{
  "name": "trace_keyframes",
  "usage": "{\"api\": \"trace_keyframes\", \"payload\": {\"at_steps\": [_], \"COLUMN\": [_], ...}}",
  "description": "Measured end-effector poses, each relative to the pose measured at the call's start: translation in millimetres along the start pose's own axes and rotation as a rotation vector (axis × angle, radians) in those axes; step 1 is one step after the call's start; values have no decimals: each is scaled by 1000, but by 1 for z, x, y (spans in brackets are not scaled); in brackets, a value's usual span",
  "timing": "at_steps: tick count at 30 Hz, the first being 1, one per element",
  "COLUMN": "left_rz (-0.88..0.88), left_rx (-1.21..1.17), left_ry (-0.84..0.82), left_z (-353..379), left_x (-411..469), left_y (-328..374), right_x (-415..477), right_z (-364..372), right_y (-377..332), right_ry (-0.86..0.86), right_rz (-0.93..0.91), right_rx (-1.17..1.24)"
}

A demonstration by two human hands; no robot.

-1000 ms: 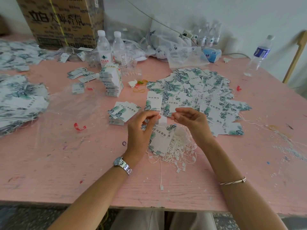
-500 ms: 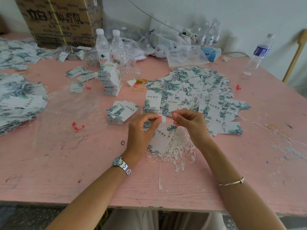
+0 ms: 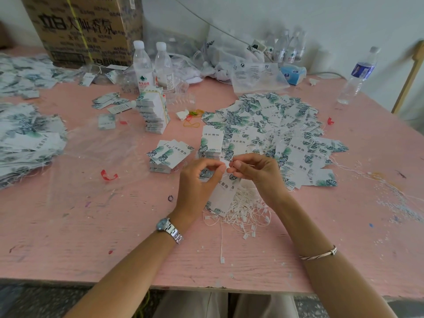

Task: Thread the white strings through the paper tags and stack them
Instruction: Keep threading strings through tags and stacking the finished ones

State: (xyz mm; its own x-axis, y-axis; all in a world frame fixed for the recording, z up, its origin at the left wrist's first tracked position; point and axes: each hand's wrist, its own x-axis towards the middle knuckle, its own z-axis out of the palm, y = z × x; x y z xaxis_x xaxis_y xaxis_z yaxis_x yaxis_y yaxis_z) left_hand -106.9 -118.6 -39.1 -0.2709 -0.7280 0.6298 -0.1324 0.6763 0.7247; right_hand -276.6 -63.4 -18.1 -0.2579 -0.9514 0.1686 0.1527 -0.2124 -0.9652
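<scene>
My left hand (image 3: 197, 180) pinches the top edge of a white paper tag (image 3: 223, 195) with green leaf print, which hangs tilted down between my hands. My right hand (image 3: 257, 172) pinches a thin white string at the tag's top, fingertips nearly touching those of the left. Under both hands lies a tangle of white strings (image 3: 243, 210) with small plastic ends. A wide spread of loose tags (image 3: 275, 131) lies beyond my hands. Two small stacks of tags (image 3: 168, 157) (image 3: 212, 143) sit just left of and behind my hands.
A tall tag stack (image 3: 153, 113) and two water bottles (image 3: 152, 65) stand behind. More tag heaps (image 3: 25, 138) lie at the far left. A cardboard box (image 3: 85, 28), plastic bags (image 3: 250, 74) and another bottle (image 3: 358, 76) line the back of the pink table (image 3: 91, 237).
My two hands have drawn closer together at the tag's top edge; the tag hangs in much the same place.
</scene>
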Motion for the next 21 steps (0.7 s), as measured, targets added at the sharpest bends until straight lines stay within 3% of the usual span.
{"api": "trace_keyframes", "payload": {"at_steps": [21], "left_rz": [27], "left_rx": [-31], "left_ry": [2], "left_z": [2], "left_x": [-1], "left_y": [0], "right_x": [2], "right_z": [-4], "right_y": [2], "right_ry": [-80], "right_rz": [42], "right_rx": [142]}}
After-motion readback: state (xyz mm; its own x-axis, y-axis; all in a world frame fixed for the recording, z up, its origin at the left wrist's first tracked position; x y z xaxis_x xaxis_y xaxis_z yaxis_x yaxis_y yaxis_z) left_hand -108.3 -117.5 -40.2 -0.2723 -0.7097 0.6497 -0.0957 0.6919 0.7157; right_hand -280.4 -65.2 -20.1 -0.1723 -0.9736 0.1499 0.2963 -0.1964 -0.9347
